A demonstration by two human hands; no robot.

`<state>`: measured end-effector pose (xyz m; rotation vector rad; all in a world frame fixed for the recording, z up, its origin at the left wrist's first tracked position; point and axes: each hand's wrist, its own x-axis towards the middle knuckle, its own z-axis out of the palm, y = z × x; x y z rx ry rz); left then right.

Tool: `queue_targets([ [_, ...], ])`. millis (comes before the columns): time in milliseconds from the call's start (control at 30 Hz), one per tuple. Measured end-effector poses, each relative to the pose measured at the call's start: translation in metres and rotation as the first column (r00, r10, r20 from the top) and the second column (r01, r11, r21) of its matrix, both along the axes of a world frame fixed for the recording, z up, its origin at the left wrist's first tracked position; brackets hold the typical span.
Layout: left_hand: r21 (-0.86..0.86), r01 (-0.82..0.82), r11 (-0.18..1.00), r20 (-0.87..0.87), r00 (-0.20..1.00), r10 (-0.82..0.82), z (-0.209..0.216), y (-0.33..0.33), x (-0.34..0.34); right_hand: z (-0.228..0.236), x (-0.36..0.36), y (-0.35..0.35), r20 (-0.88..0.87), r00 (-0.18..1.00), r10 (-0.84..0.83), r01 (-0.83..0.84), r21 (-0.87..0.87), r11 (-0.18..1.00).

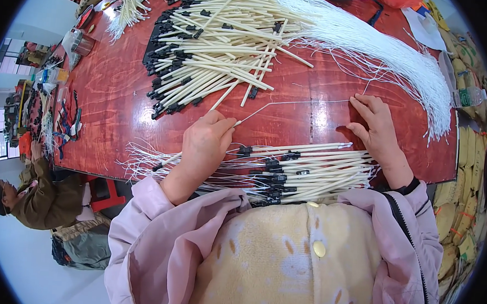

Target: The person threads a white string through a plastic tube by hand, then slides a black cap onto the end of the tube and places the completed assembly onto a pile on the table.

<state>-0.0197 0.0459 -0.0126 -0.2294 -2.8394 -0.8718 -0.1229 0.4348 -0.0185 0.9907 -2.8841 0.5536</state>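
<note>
Cream rod (170, 159) at nine o'clock, clamped in the left hand (205, 141), seems threaded; the right hand (374, 124) touches white cord (313, 102), grip unclear. Corded rods (325, 182) lie at four o'clock; the pile (227, 45) near twelve looks undone.

At left a co-worker (51, 193) in brown is near a red stool (108, 202); at right a green-labelled bottle (471, 97) lies near piled tan sacks (466, 182).

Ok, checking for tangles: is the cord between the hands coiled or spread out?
Spread out: the cord runs from left hand to right hand, bending slightly.
</note>
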Motion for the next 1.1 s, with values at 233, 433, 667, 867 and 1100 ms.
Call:
queue_targets([
  [233, -0.276, 0.063, 0.959, 0.007, 0.998, -0.064, 0.006, 0.010, -0.014, 0.005, -0.004, 0.006, 0.099, 0.995, 0.030, -0.027, -0.026, 0.999],
  [433, -0.330, 0.080, 0.940, -0.034, 0.995, -0.097, 0.001, 0.015, -0.020, -0.001, -0.006, 0.010, 0.129, 0.991, 0.035, -0.023, -0.091, 0.996],
  [667, -0.359, 0.163, 0.919, 0.032, 0.986, -0.163, 0.005, 0.017, -0.023, -0.008, -0.008, 0.014, 0.181, 0.983, 0.035, -0.006, -0.155, 0.988],
  [867, -0.246, 0.198, 0.949, 0.099, 0.979, -0.179, 0.000, 0.012, -0.024, -0.008, -0.006, 0.013, 0.192, 0.981, 0.029, 0.003, -0.163, 0.987],
  [1100, -0.218, 0.190, 0.957, 0.137, 0.977, -0.163, 0.003, 0.015, -0.023, -0.009, -0.006, 0.015, 0.211, 0.977, 0.033, 0.008, -0.190, 0.982],
])
